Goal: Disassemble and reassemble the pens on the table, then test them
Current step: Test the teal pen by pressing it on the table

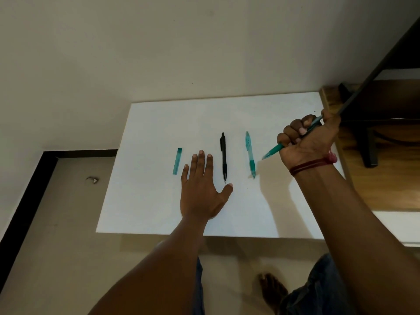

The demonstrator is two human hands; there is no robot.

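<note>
On the white table [159,123] lie a black pen [223,155], a teal see-through pen [250,155] to its right and a small teal case [177,161] to its left. My right hand [304,139] grips a second teal pen [273,151] in a fist, tip pointing down-left just above the table. My left hand [201,189] rests flat on the table between the teal case and the black pen, fingers straight, holding nothing.
A wooden shelf unit [386,155] with a dark diagonal bar [375,71] stands at the right edge of the table. The wall is behind the table. Below the front edge are the floor, my knees and a bare foot [272,289].
</note>
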